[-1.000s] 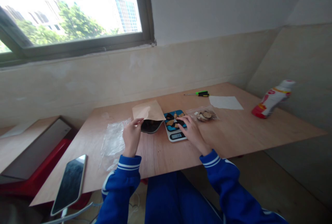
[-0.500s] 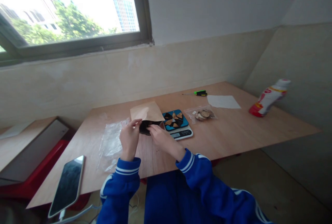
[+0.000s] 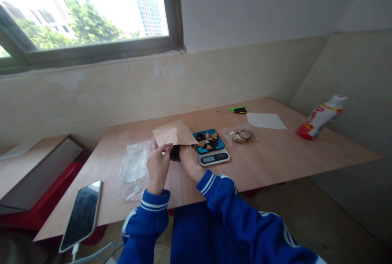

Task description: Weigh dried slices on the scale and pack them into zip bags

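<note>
A brown paper bag (image 3: pixel 174 132) lies on the wooden table with its dark mouth facing me. My left hand (image 3: pixel 158 166) pinches the upper edge of that mouth between thumb and fingers. My right hand (image 3: pixel 190 162) reaches into the opening, and the bag hides its fingers, so I cannot see whether they hold anything. Just right of the bag stands a small kitchen scale (image 3: pixel 214 158) with a blue top. Several dark and tan dried pieces (image 3: pixel 208 140) are spread on it.
Left of the bag lies a clear plastic bag (image 3: pixel 134 168); a phone with a cable (image 3: pixel 82 215) rests at the table's left edge. Rightward are a zip bag of dried slices (image 3: pixel 241 134), a screwdriver (image 3: pixel 237 110), white paper (image 3: pixel 266 120) and a bottle (image 3: pixel 321 118).
My right hand has gone deeper into the paper bag, its fingers passing out of sight. The left hand keeps its pinch on the bag's edge. The view has shifted slightly.
</note>
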### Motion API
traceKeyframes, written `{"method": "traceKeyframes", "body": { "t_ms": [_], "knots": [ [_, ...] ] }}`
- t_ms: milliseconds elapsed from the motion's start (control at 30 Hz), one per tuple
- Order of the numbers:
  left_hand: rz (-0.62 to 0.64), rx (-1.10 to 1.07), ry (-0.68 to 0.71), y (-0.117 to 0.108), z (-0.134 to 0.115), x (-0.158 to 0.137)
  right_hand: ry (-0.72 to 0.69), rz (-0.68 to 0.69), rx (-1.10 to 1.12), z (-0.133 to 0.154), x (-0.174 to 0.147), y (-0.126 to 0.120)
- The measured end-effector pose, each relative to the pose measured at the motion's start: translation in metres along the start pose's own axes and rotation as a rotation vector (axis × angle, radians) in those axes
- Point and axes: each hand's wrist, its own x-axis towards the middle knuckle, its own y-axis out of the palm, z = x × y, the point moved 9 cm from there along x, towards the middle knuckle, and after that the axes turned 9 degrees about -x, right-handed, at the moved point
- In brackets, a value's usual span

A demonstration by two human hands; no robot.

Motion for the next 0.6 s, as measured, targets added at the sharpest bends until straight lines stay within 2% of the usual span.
{"method": "traceKeyframes", "body": {
  "t_ms": [133,333,600],
  "knots": [
    [0.004,-0.007,0.004,0.002,0.001,-0.001,0.023,0.006,0.012,-0.002,0.003,0.003],
    [0.019,-0.016,0.029,0.006,0.001,-0.002,-0.016,0.004,0.057,-0.007,0.007,0.007],
    [-0.004,0.011,0.007,-0.001,0.001,0.0,-0.114,-0.048,0.103,-0.003,-0.003,-0.006]
  ]
}}
